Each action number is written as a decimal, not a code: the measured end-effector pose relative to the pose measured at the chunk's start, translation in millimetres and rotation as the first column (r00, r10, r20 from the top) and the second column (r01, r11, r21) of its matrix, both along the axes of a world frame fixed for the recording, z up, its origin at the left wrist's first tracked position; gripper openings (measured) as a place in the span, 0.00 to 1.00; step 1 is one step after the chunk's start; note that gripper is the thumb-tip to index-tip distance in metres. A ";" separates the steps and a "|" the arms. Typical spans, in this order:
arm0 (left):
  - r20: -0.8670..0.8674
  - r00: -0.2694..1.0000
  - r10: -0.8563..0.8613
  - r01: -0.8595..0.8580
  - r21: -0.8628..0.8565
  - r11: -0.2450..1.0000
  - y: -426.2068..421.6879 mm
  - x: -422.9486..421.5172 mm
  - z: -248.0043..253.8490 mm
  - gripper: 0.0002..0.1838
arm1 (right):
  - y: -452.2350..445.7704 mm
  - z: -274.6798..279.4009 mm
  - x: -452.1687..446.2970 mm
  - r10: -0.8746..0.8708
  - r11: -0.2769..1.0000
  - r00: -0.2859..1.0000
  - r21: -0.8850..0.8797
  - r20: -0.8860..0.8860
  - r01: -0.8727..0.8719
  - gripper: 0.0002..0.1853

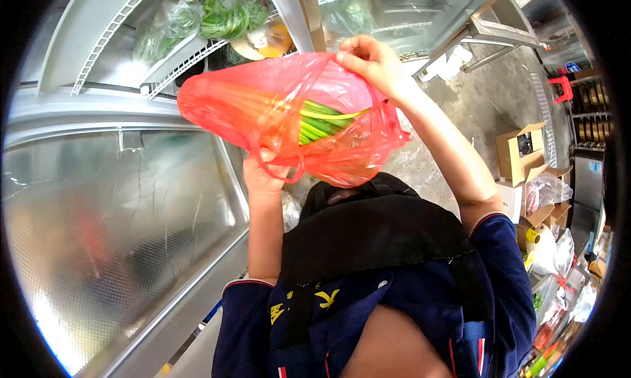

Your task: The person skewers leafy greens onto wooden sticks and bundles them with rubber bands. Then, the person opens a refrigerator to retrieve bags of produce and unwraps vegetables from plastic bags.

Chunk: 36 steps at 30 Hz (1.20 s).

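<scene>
A red plastic bag spans the space between my two hands, in front of an open refrigerator. Through its opening show green stalks, like spring onions, with paler ends inside the bag toward the left. My left hand is under the bag's lower side by a handle loop, its fingers partly hidden by the plastic. My right hand pinches the bag's upper edge between thumb and fingers.
Bagged leafy greens lie on a wire refrigerator shelf at the upper left. The metal door stands at the left. Cardboard boxes, a red stool and bagged goods are on the right.
</scene>
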State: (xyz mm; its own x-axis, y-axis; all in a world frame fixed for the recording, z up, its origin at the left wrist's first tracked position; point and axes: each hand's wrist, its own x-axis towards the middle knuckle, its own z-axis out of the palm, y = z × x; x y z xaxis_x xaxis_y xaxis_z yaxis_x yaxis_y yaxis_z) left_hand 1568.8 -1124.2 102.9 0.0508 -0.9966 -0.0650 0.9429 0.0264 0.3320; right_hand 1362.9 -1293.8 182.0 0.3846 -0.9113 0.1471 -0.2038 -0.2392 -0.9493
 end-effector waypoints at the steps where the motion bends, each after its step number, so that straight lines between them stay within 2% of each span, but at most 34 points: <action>1: 0.011 0.999 0.046 -0.047 0.046 0.998 -0.7 -0.5 -1.7 0.31 | 2.3 3.7 -0.2 -0.017 0.996 1.000 -0.093 0.012 0.018 0.13; 2: 0.025 0.995 0.093 -0.095 0.095 0.991 -0.3 -1.2 -2.9 0.31 | 10.7 11.4 -10.7 -0.155 0.930 0.982 -0.352 -0.110 0.108 0.14; 4: 0.039 0.988 0.152 -0.156 0.188 0.970 1.5 -2.1 -2.1 0.29 | 34.4 40.0 -16.2 -0.063 0.822 0.972 -0.564 -0.227 -0.078 0.14; 5: 0.098 0.985 0.141 -0.157 0.181 0.971 1.1 -1.9 -1.6 0.29 | 45.7 46.2 -18.6 -0.038 0.739 0.957 -0.652 -0.287 -0.167 0.14; 6: 0.154 0.980 0.125 -0.151 0.171 0.974 -1.0 -2.4 -1.0 0.29 | 60.9 48.1 -17.0 0.117 0.844 0.876 -0.418 -0.469 -0.337 0.14; 7: 0.208 0.972 0.109 -0.144 0.161 0.976 -3.3 -3.9 -0.7 0.29 | 70.8 48.2 -11.6 0.301 0.878 0.751 -0.136 -0.588 -0.458 0.15; 9: 0.134 0.985 0.105 -0.126 0.165 0.978 -6.7 -8.1 0.3 0.29 | 73.7 24.7 3.1 0.301 0.861 0.791 -0.204 -0.533 -0.466 0.15; 10: 0.100 0.990 0.099 -0.115 0.169 0.979 -8.5 -9.4 1.6 0.30 | 72.0 19.1 10.6 0.348 0.837 0.822 -0.245 -0.450 -0.489 0.16; 11: 0.172 0.982 0.073 -0.095 0.122 0.988 -11.2 -11.9 3.7 0.30 | 67.5 20.6 16.3 0.472 0.816 0.791 -0.147 -0.389 -0.559 0.17; 13: 0.318 0.947 0.051 -0.063 0.028 0.998 -15.5 -20.5 10.0 0.30 | 60.1 28.9 26.6 0.519 0.830 0.842 -0.146 -0.149 -0.538 0.18; 14: 0.340 0.939 0.057 -0.103 0.120 0.987 -17.0 -24.9 12.7 0.29 | 51.9 35.0 30.3 0.530 0.812 0.842 -0.226 -0.099 -0.538 0.20; 17: 0.329 0.942 0.069 -0.147 0.218 0.965 -16.3 -33.8 13.1 0.26 | 23.6 25.0 40.6 0.525 0.825 0.849 -0.283 0.059 -0.490 0.26; 18: 0.430 0.901 0.060 -0.158 0.197 0.968 -18.1 -35.6 15.8 0.25 | 19.1 24.5 41.3 0.490 0.871 0.838 -0.096 0.240 -0.482 0.28; 19: 0.434 0.897 0.086 -0.185 0.192 0.964 -20.6 -37.1 19.4 0.25 | 14.9 24.1 43.1 0.417 0.865 0.813 0.097 0.406 -0.492 0.30; 20: 0.439 0.891 0.114 -0.216 0.191 0.958 -23.1 -38.4 24.6 0.25 | 9.9 21.2 46.2 0.420 0.862 0.795 0.082 0.439 -0.500 0.35; 23: 0.437 0.886 0.157 -0.254 0.172 0.952 -26.8 -32.5 25.7 0.27 | 6.4 3.2 60.1 0.458 0.869 0.794 -0.016 0.398 -0.494 0.39; 25: 0.380 0.912 0.156 -0.231 0.161 0.960 -28.8 -35.4 33.4 0.28 | 10.2 16.8 65.1 0.346 0.937 0.934 -0.079 0.092 -0.340 0.38; 27: 0.361 0.922 0.143 -0.217 0.172 0.961 -30.1 -36.6 31.0 0.29 | 13.4 28.0 74.3 0.180 0.973 0.973 -0.122 -0.143 -0.198 0.37; 28: 0.359 0.921 0.150 -0.224 0.174 0.959 -30.6 -38.1 28.9 0.30 | 12.7 26.6 79.7 0.045 0.982 0.991 -0.174 -0.125 -0.067 0.35; 30: 0.348 0.925 0.150 -0.218 0.166 0.962 -31.5 -35.6 20.0 0.30 | 5.3 32.5 88.5 0.029 0.998 0.987 -0.052 -0.157 -0.037 0.36; 31: 0.403 0.905 0.137 -0.209 0.142 0.968 -32.4 -35.5 14.3 0.29 | 3.2 37.6 90.5 0.021 1.000 0.984 0.011 -0.175 -0.019 0.36; 32: 0.456 0.881 0.123 -0.196 0.118 0.973 -33.8 -37.3 9.1 0.28 | -2.4 45.3 88.8 0.162 0.979 0.979 0.148 -0.122 -0.143 0.36; 33: 0.507 0.855 0.105 -0.177 0.095 0.980 -35.1 -39.4 6.2 0.27 | -1.5 45.6 91.0 0.134 0.984 0.979 0.142 -0.155 -0.112 0.35; 35: 0.458 0.885 0.080 -0.136 0.089 0.987 -36.5 -43.2 4.4 0.26 | 0.9 49.0 101.4 0.077 0.991 0.973 0.120 -0.217 -0.052 0.35; 36: 0.452 0.889 0.078 -0.135 0.096 0.986 -37.3 -47.5 6.2 0.26 | 4.0 44.0 107.6 -0.001 0.999 0.968 0.052 -0.251 0.015 0.32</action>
State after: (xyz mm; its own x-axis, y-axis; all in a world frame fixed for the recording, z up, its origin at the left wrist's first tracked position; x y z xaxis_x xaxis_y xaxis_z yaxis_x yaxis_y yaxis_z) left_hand 1521.3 -1161.5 109.1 0.2086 -0.9692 -0.1307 0.6892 0.0509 0.7228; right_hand 1470.5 -1289.9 226.1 0.3956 -0.9184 -0.0011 -0.4382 -0.1877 -0.8790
